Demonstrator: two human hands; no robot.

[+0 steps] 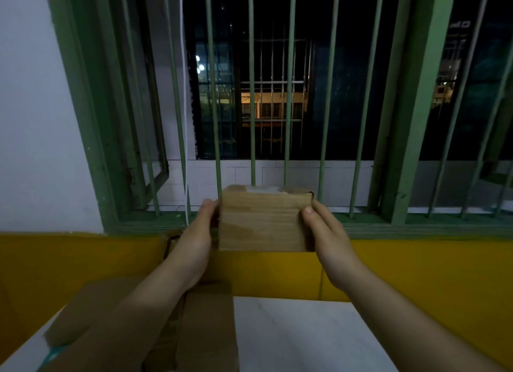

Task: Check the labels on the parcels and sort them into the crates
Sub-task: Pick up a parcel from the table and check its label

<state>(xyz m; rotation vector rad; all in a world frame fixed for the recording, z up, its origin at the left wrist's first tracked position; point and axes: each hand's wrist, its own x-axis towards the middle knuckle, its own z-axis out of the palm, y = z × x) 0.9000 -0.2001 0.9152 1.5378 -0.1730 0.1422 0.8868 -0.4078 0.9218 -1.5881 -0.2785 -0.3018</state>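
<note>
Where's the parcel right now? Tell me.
Head view, centre: the parcel is held up between the left hand and right hand, before the barred window.

The surface point(299, 335) is white and runs up to a yellow wall. Flattened brown cardboard pieces point(205, 332) lie directly on its left portion, overlapping one another. The right portion shows bare white top.

parcel point(265, 221) label edge-on, no legible text
</note>
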